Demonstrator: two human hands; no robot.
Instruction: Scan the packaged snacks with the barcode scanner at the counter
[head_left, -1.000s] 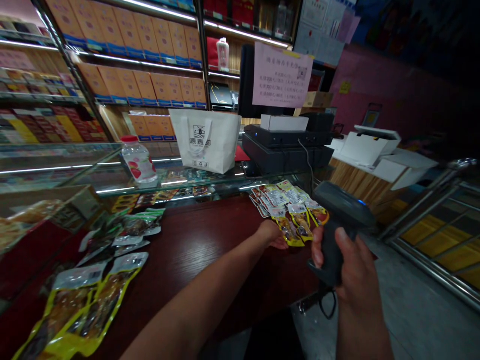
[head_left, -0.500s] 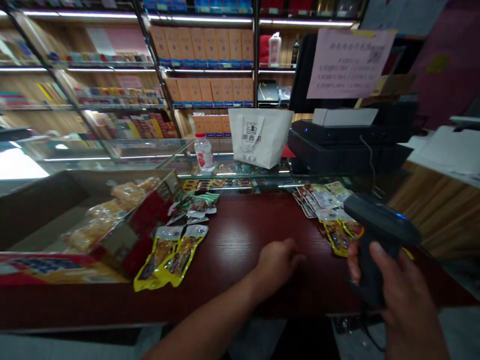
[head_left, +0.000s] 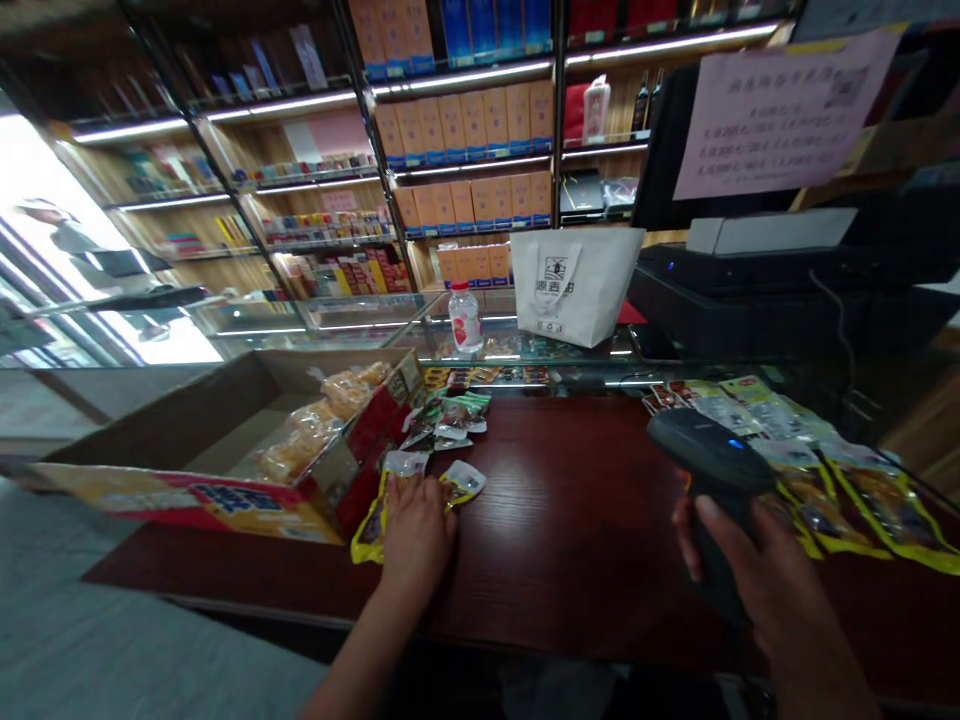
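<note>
My right hand (head_left: 772, 575) is wrapped around the grip of a black barcode scanner (head_left: 701, 450) with a small blue light, held above the right side of the dark red counter. At the left, my left hand (head_left: 415, 535) is closed over a yellow-edged snack packet (head_left: 463, 482), its fingertips partly hidden. Another yellow-edged packet (head_left: 367, 535) lies under and beside that hand. Just behind are several small green-and-white packets (head_left: 454, 415). Several more yellow-edged packets (head_left: 889, 500) lie right of the scanner, in front of pale flat packets (head_left: 757, 400).
An open cardboard box (head_left: 300, 500) with wrapped buns (head_left: 322, 420) stands at the left. On the glass case behind are a red-capped bottle (head_left: 465, 320) and a white paper bag (head_left: 574, 285). A monitor with a pink notice (head_left: 780, 120) rises at the back right.
My left hand has moved left from the middle of the counter onto the yellow-edged packets. The view has swung left. My right hand still holds the scanner.
</note>
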